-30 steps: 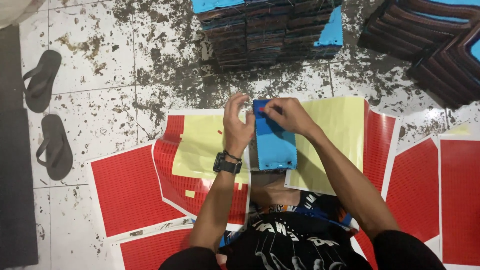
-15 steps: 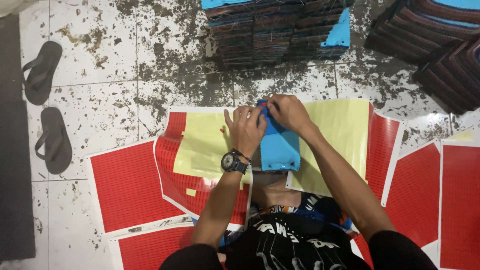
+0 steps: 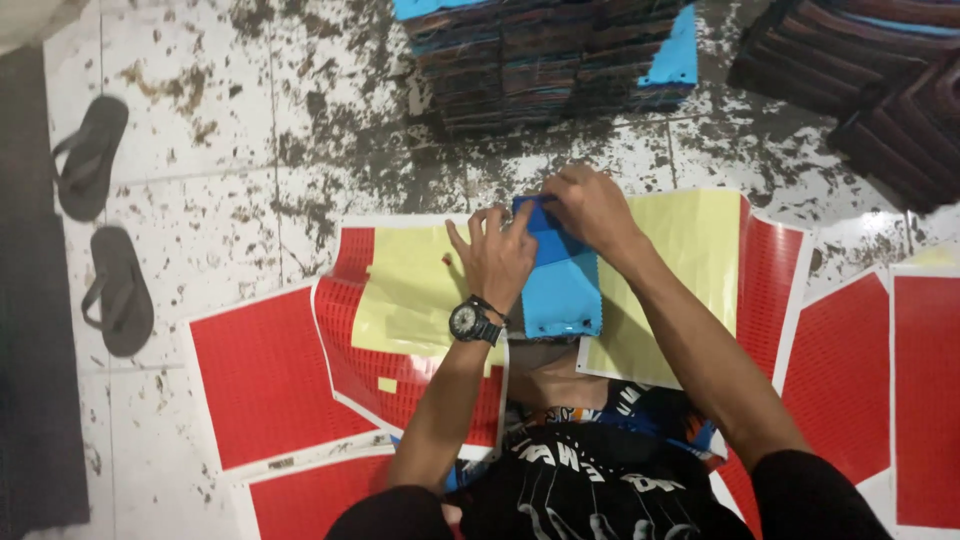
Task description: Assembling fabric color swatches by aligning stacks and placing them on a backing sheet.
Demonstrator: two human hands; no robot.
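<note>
A bright blue flat pouch-like piece (image 3: 563, 282) lies on my lap over a pale yellow sheet (image 3: 680, 280). My left hand (image 3: 495, 255), with a black wristwatch, presses on the piece's left side with fingers spread. My right hand (image 3: 590, 207) pinches the piece's far top edge. Both hands touch the same blue piece. What sits under the fingertips is hidden.
Red sticker sheets (image 3: 265, 375) with white borders fan out on the speckled tile floor on both sides. A stack of dark and blue pieces (image 3: 545, 60) stands ahead, another dark pile (image 3: 870, 70) at the far right. Two dark sandals (image 3: 105, 230) lie at left.
The blue piece and both hands have shifted slightly right and toward me. My left hand has spread its fingers flatter on the piece. My right hand stays at the top edge.
</note>
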